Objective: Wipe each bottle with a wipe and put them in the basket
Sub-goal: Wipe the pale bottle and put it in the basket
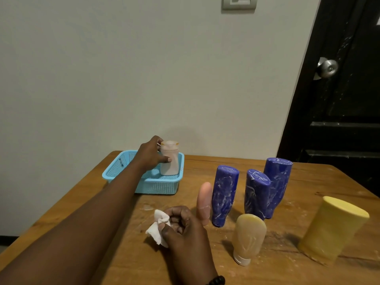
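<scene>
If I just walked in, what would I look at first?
Probably the three blue bottles standing upside down in a bunch on the right of the wooden table. Next, the left hand setting a pale bottle into the light blue basket at the back, while the right hand in front clutches a crumpled white wipe.

Left hand (151, 156) grips pale bottle (169, 159) in blue basket (160, 187), frame centre; right hand (183, 225) clutches white wipe (158, 228) below.

Head view, looking forward and down, table (127, 264) close
</scene>
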Demonstrator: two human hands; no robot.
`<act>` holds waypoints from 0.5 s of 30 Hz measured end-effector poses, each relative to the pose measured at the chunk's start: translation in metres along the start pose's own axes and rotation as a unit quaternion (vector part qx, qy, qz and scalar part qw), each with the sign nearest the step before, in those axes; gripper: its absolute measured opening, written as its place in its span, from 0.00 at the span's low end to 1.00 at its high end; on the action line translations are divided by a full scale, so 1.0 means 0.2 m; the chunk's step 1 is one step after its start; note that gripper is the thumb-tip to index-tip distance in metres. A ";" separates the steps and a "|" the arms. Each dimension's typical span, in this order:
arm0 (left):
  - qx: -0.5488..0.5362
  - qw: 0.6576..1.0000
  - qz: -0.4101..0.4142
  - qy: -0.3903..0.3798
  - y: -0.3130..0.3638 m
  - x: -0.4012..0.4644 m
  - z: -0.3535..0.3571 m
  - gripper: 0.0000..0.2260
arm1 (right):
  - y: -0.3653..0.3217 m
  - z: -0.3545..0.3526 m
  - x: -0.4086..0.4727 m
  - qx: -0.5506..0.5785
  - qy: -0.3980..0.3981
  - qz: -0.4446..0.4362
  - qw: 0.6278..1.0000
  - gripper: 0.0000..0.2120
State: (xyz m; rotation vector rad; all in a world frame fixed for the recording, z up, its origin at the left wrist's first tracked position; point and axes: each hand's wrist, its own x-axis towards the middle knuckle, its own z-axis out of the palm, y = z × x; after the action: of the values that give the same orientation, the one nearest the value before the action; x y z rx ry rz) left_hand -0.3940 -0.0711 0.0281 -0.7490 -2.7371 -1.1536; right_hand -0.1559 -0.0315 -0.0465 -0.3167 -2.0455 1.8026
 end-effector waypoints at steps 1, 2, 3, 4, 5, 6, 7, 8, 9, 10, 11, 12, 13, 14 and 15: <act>-0.004 1.000 -0.003 0.004 -0.01 0.00 0.00 0.29 | 0.00 0.00 0.00 0.001 -0.002 0.003 1.000 0.07; -0.009 1.000 -0.005 0.016 -0.02 -0.01 -0.01 0.29 | -0.01 0.00 0.00 0.003 -0.004 0.004 1.000 0.07; -0.014 0.999 -0.007 0.041 -0.03 -0.02 -0.02 0.28 | -0.01 -0.01 0.00 0.004 -0.005 0.004 1.000 0.07; -0.019 0.997 -0.005 0.080 -0.03 -0.04 -0.03 0.27 | -0.01 -0.01 0.00 0.005 -0.007 0.001 1.000 0.07; -0.029 0.992 0.000 0.126 -0.03 -0.07 -0.04 0.25 | -0.02 -0.01 -0.01 0.006 -0.009 -0.003 1.000 0.08; -0.045 0.984 0.008 0.173 -0.02 -0.11 -0.05 0.22 | -0.04 -0.01 -0.02 0.011 -0.009 -0.006 1.000 0.07; -0.063 0.974 0.017 0.218 0.00 -0.16 -0.07 0.18 | -0.06 -0.01 -0.03 0.013 -0.008 -0.011 1.000 0.07; -0.079 0.962 0.030 0.258 0.02 -0.23 -0.09 0.14 | -0.09 -0.01 -0.04 0.011 -0.003 -0.017 1.000 0.06; -0.090 0.952 0.041 0.291 0.04 -0.30 -0.10 0.11 | -0.12 -0.02 -0.06 0.005 0.000 -0.028 1.000 0.06; -0.099 0.943 0.049 0.314 0.05 -0.37 -0.11 0.09 | -0.16 -0.03 -0.09 -0.001 0.003 -0.043 0.999 0.07; -0.108 0.938 0.053 0.326 0.07 -0.44 -0.13 0.08 | -0.19 -0.04 -0.11 -0.008 0.007 -0.070 0.998 0.07; -0.120 0.935 0.053 0.328 0.09 -0.51 -0.14 0.07 | -0.23 -0.05 -0.14 -0.022 0.019 -0.109 0.994 0.07; -0.137 0.934 0.050 0.325 0.12 -0.58 -0.15 0.06 | -0.25 -0.06 -0.16 -0.044 0.039 -0.158 0.986 0.07; -0.155 0.934 0.047 0.319 0.13 -0.65 -0.15 0.06 | -0.27 -0.07 -0.18 -0.066 0.066 -0.205 0.974 0.08; -0.170 0.934 0.046 0.310 0.15 -0.71 -0.15 0.06 | -0.28 -0.08 -0.20 -0.073 0.090 -0.239 0.964 0.08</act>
State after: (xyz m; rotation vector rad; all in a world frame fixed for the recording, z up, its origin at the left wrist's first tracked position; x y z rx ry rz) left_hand -0.2594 -0.1320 0.0335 -0.4248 -1.9932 -1.5412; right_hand -0.1085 -0.0421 0.0052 -0.0183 -1.9234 1.2886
